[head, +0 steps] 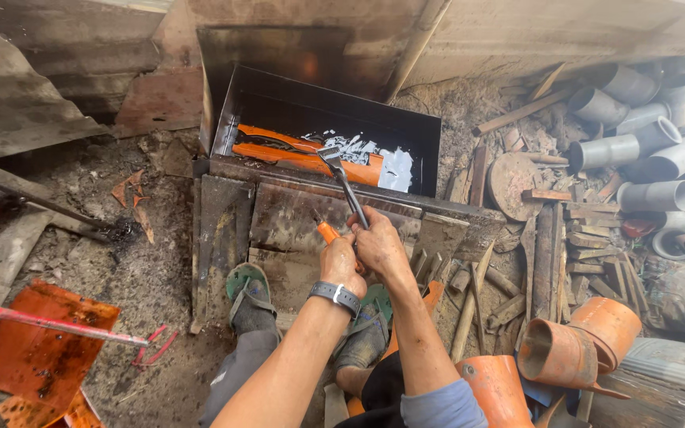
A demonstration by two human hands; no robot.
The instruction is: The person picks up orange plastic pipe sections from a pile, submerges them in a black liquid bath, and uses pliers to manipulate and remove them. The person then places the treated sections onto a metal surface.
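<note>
Metal tongs (343,184) with orange grips, tilted, tips over the black tray.

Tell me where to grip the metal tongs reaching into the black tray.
Grip the metal tongs at the near handle ends, from the person's side. The jaws point away into the black tray over the orange piece; the long shafts slope back toward the hands, where the left hand and right hand already are.
</note>
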